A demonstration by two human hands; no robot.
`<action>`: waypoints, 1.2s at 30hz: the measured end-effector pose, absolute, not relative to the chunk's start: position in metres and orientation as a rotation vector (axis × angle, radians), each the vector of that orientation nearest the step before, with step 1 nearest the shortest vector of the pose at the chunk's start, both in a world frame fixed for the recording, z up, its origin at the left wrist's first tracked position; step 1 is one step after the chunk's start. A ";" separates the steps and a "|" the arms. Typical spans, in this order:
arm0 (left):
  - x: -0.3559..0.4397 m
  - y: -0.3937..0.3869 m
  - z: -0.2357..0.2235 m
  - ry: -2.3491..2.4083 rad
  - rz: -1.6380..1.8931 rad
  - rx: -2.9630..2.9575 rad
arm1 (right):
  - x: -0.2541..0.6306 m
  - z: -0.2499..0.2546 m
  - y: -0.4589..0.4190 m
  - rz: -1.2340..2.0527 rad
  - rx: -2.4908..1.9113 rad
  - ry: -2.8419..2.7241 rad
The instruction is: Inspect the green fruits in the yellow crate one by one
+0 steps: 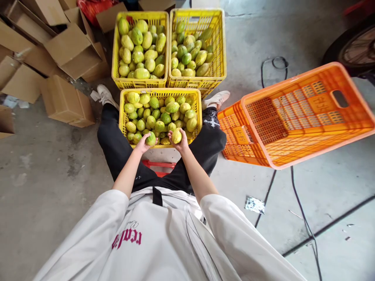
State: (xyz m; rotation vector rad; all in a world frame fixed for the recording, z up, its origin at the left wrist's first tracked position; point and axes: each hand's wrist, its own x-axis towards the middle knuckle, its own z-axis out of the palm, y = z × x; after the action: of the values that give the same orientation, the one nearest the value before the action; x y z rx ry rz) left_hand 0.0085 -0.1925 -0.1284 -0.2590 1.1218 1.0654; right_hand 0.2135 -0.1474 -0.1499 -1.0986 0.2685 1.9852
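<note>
My left hand (144, 143) is wrapped round an oval green fruit (150, 139), papaya-like in shape, with yellowish patches. Level with it, my right hand (181, 142) grips a yellow fruit (176, 136) of similar shape. Both are held over the near edge of a yellow plastic crate (160, 91) between my legs. Many green and yellow fruits (159, 125) fill this crate. My palms are partly hidden by the fruits they hold.
Two more yellow crates, the left (115, 58) and the right (224, 50), hold fruit beyond the near one. Orange crates (310, 164) stand at right, near black cables (301, 207) and a wheel (351, 47). Cardboard boxes (67, 101) lie at left. Something red (159, 164) shows below me.
</note>
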 end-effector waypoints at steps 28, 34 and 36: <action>0.007 -0.189 -0.131 1.116 1.008 -0.226 | 0.211 -0.149 -0.150 2.051 -1.104 0.242; 0.005 -0.191 -0.132 1.188 1.071 -0.266 | 0.209 -0.149 -0.149 2.024 -1.185 0.135; 0.006 -0.192 -0.129 1.167 1.072 -0.248 | 0.209 -0.150 -0.149 1.993 -1.211 0.151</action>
State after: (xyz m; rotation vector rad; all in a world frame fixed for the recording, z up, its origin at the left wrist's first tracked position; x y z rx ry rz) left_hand 0.0057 -0.1922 -0.1288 -0.2481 1.1672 1.0723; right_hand 0.2094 -0.1491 -0.1498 -1.2114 0.1507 1.9933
